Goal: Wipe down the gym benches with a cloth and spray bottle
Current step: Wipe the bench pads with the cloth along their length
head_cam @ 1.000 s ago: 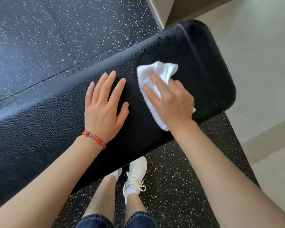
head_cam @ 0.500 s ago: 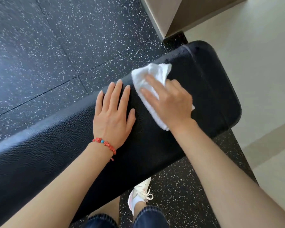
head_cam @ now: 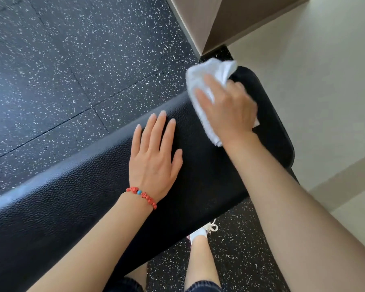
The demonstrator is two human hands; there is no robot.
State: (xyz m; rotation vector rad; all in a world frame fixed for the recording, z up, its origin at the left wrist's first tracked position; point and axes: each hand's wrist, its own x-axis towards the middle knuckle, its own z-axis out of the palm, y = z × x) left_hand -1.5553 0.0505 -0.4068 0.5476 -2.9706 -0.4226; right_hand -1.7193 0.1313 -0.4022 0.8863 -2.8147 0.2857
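Note:
A black padded gym bench [head_cam: 72, 199] runs from lower left to upper right across the view. My left hand [head_cam: 154, 154] lies flat on its top with fingers straight; a red bead bracelet is on that wrist. My right hand [head_cam: 230, 110] presses a white folded cloth [head_cam: 207, 74] onto the bench near its far right end. The cloth reaches past the bench's far edge. The right hand is motion-blurred and its fingers lie over the cloth. No spray bottle is in view.
Black speckled rubber floor [head_cam: 72, 70] lies beyond the bench. A beige wall corner [head_cam: 209, 24] stands just past the bench's end, with pale tiled floor [head_cam: 325, 102] to the right. My legs and a white shoe [head_cam: 202, 230] are under the bench's near edge.
My right hand has slid the cloth away from me to the bench's far edge, near the end. My left hand stays flat on the pad. The camera has tilted, shifting the bench lower in view.

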